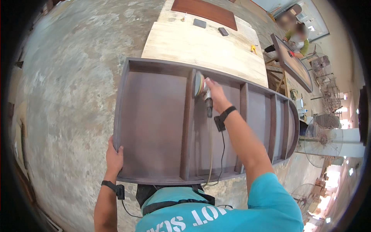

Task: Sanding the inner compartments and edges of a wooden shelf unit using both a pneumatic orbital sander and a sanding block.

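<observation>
Hands at work on a dark wooden shelf unit (154, 116), one bracing, one sanding.

Right hand (216, 94) is closed around a disc sander (201, 88), whose pad presses sideways against an upright divider (188, 123) just left of the fingers; its hose trails back beside the forearm. Left hand (114, 157) is clamped on the near corner of the frame, fingers curled over the edge. Beyond the right hand lies a pale workbench (201, 46).

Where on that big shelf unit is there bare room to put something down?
The widest bare patch is the leftmost compartment of the shelf unit, between its left wall, gripped by the left hand, and the first divider. The next bay is crowded: the right hand holds the sander there, its cord trailing. The far-right bays are narrow.
</observation>
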Demonstrator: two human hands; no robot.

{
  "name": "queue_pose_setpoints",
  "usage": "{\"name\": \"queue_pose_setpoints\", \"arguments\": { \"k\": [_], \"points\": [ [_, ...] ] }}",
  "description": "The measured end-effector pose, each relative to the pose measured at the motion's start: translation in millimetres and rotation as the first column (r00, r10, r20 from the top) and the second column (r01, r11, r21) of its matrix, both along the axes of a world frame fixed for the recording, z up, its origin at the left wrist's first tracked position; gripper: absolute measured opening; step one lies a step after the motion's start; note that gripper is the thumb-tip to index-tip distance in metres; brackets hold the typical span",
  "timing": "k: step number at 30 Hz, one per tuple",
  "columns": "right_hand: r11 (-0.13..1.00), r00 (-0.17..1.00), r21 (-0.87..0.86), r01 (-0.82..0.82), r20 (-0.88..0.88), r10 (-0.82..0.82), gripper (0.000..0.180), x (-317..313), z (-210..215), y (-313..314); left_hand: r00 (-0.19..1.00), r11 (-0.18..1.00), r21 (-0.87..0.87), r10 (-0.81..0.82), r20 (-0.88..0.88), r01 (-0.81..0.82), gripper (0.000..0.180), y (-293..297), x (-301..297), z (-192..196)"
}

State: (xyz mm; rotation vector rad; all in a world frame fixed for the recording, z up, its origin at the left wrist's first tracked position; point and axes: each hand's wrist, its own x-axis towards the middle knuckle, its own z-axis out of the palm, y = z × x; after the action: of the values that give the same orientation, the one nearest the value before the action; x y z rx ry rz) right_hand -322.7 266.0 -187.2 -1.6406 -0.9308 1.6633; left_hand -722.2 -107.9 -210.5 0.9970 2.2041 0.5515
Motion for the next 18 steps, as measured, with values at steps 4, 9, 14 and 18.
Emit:
{"name": "queue_pose_setpoints", "arguments": {
  "k": [4, 9, 14, 18],
  "points": [
    [0.997, 0.996, 0.046, -0.064, -0.064, 0.067, 0.043, 14.7, -9.5, 23.0, 0.999, 0.998, 0.051, -0.024, 0.042, 0.022, 0.069, 1.5, 0.4, -9.1],
    [0.992, 0.995, -0.073, -0.099, -0.025, 0.098, 0.04, 17.3, 11.4, -56.7, 0.989, 0.996, 0.091, -0.037, 0.141, 0.024, 0.069, -5.9, -8.4, -17.7],
    [0.982, 0.992, -0.141, -0.127, -0.04, 0.123, 0.045, 36.0, 19.5, -173.5, 0.962, 0.986, 0.166, -0.053, 0.268, 0.008, 0.07, -7.1, -14.1, -20.3],
    [0.94, 0.781, 0.12, -0.321, 0.595, 0.19, 0.055, 11.4, 76.3, -222.0, 0.941, 0.974, 0.218, -0.125, 0.314, 0.057, 0.073, -12.0, -22.1, -20.8]
  ]
}}
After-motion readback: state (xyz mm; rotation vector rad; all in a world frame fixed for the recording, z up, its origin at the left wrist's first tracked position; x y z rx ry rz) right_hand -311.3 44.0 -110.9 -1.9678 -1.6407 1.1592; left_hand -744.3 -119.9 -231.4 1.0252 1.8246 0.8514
